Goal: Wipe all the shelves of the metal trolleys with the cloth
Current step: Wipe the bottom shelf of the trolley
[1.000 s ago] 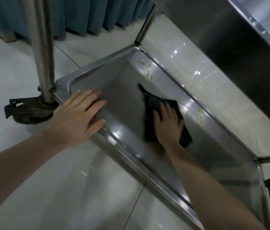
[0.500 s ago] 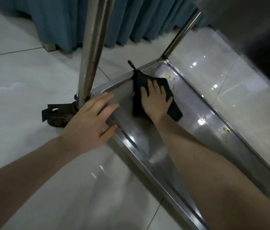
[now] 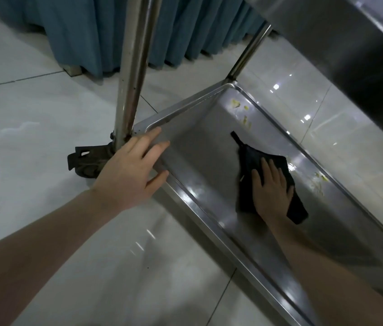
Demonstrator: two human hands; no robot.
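The trolley's bottom metal shelf [image 3: 199,147] runs from the upper middle down to the lower right, low above the floor. A black cloth [image 3: 251,158] lies flat in the shelf's middle. My right hand [image 3: 270,189] presses on the cloth with straight, spread fingers. My left hand [image 3: 131,170] rests with straight fingers on the shelf's near left corner rim, beside the upright post [image 3: 134,67]. Yellowish crumbs [image 3: 239,107] stick to the shelf near its far corner and along its right rim [image 3: 317,182].
A black caster wheel [image 3: 87,161] sits under the post, left of my left hand. A second post [image 3: 249,50] rises at the far corner. The shelf above [image 3: 341,43] overhangs at the upper right. Blue curtains [image 3: 87,31] hang at the back over glossy floor tiles [image 3: 32,114].
My right hand has slid the cloth back from the shelf's far corner toward its middle. My left hand has stayed on the corner rim. The camera has shifted slightly.
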